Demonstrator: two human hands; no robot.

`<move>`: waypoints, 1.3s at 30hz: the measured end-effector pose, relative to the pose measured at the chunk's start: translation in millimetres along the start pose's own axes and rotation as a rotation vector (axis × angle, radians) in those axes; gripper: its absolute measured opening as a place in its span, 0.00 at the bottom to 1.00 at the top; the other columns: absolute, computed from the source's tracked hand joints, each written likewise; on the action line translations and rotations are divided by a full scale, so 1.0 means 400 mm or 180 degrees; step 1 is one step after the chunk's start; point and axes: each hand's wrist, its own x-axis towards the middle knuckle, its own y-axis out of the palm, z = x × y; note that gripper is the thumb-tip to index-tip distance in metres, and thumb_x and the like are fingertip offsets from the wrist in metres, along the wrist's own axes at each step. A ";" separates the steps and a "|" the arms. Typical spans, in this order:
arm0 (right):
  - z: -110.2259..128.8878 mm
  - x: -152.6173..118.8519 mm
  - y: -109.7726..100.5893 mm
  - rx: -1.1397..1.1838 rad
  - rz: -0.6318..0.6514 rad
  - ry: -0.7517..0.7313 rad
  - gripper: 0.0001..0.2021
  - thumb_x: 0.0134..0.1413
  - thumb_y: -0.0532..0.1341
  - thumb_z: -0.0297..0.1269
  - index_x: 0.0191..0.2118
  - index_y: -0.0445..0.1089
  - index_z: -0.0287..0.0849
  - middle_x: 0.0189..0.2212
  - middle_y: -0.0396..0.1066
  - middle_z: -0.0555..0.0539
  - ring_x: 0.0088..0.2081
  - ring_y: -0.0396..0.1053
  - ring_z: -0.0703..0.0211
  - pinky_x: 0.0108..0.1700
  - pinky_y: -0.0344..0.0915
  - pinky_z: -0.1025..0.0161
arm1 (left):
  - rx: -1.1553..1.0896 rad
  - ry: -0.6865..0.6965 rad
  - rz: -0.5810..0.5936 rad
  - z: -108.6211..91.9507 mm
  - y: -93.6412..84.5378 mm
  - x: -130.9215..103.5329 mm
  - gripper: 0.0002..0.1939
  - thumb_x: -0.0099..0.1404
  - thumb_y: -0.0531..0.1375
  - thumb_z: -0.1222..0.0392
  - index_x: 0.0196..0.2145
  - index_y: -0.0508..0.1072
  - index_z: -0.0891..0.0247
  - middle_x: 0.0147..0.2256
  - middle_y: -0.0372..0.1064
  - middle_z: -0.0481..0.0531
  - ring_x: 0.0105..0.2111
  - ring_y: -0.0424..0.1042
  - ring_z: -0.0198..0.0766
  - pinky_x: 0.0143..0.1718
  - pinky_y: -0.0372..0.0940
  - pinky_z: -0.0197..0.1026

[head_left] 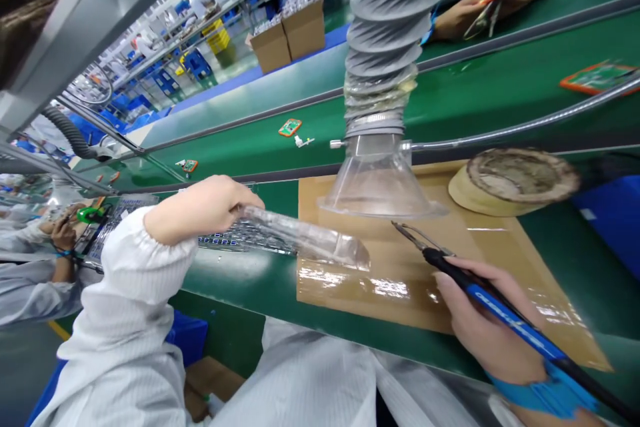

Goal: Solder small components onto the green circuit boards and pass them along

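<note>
My left hand [207, 208] grips the near end of a clear plastic tray [310, 237], which is tilted and reaches over the left part of a brown taped sheet [380, 293]. Under and beside it lies another clear tray with small dark parts [220, 240]. In my right hand [493, 320] is a blue and black soldering iron [510, 313], its tip pointing up and left over the sheet, just below a clear fume hood [383, 180]. A blue band circles my right wrist.
A ribbed duct [383, 20] hangs down to the hood. A round tape-like ring [515, 180] stands right. Orange-edged boards [290, 127] lie on the green belt [240, 143]. Another person's hands [460, 17] hold an orange piece; a co-worker's hand [64, 233] is far left.
</note>
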 end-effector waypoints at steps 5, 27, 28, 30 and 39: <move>0.008 0.005 -0.001 -0.0060 0.0019 -0.0027 0.13 0.51 0.69 0.46 0.39 0.78 0.45 0.35 0.80 0.46 0.35 0.80 0.49 0.39 0.74 0.56 | -0.0469 -0.0185 0.0469 0.029 -0.041 0.073 0.11 0.64 0.60 0.59 0.39 0.84 0.55 0.33 0.81 0.47 0.31 0.77 0.40 0.33 0.66 0.38; -0.004 0.003 -0.002 -0.0193 -0.0066 0.0149 0.14 0.47 0.70 0.46 0.38 0.78 0.45 0.34 0.80 0.45 0.35 0.79 0.45 0.39 0.73 0.52 | -0.1073 0.0136 0.0001 0.203 0.156 0.260 0.24 0.59 0.61 0.69 0.54 0.75 0.63 0.49 0.78 0.54 0.47 0.76 0.41 0.51 0.68 0.41; -0.005 0.004 -0.002 -0.0196 -0.0068 0.0150 0.14 0.47 0.70 0.46 0.38 0.79 0.45 0.34 0.80 0.45 0.35 0.79 0.45 0.39 0.73 0.52 | -0.1097 0.0041 -0.0244 0.205 0.172 0.258 0.26 0.60 0.60 0.70 0.56 0.73 0.65 0.51 0.77 0.56 0.50 0.75 0.42 0.54 0.67 0.43; -0.004 0.004 -0.003 -0.0202 -0.0085 0.0124 0.14 0.47 0.70 0.46 0.39 0.79 0.45 0.34 0.80 0.44 0.34 0.79 0.45 0.39 0.73 0.52 | -0.1020 -0.0122 -0.0836 0.207 0.206 0.237 0.26 0.62 0.60 0.69 0.58 0.72 0.66 0.55 0.74 0.60 0.54 0.74 0.44 0.60 0.66 0.47; 0.038 0.017 -0.001 -0.0285 -0.0147 -0.0017 0.10 0.49 0.69 0.44 0.36 0.78 0.45 0.31 0.79 0.45 0.30 0.77 0.49 0.34 0.71 0.55 | -0.1111 -0.0855 -0.2193 0.110 0.387 -0.152 0.19 0.75 0.54 0.46 0.54 0.76 0.57 0.52 0.77 0.59 0.55 0.75 0.49 0.60 0.70 0.56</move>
